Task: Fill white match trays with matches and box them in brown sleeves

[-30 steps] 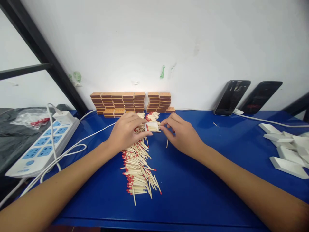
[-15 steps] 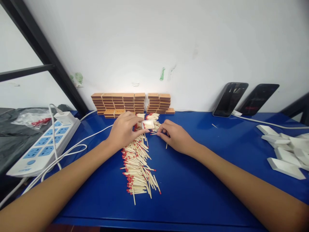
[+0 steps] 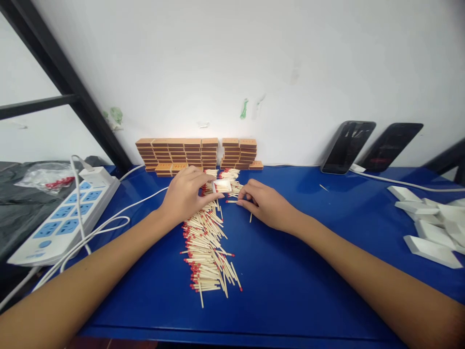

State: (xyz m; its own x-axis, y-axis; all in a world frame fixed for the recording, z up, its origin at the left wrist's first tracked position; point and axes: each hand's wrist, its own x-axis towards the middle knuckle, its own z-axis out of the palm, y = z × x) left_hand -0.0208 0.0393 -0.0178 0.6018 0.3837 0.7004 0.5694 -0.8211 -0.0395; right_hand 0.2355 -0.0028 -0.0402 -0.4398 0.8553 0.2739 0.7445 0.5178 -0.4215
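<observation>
Between the thumb and fingers of my left hand (image 3: 184, 190) is a small white matchbox tray (image 3: 222, 186) with a few red-tipped matches inside. Just right of it, my right hand (image 3: 263, 202) is closed in a pinch at a match (image 3: 231, 201) whose red head points left. Under and in front of my left hand lies a long pile of loose matches (image 3: 203, 242), red heads mostly to the left. A second, smaller heap of matches (image 3: 229, 174) lies behind the tray, partly hidden by it.
Stacked matchboxes (image 3: 178, 150) line the wall. Two phones (image 3: 348, 148) lean on the wall at the right, near a heap of white trays (image 3: 432, 228). A power strip (image 3: 65, 213) with white cables lies at the left of the blue table (image 3: 308, 300).
Both hands keep nearly the same place and grip. The view has shifted very slightly. A match at my right fingertips now shows more plainly.
</observation>
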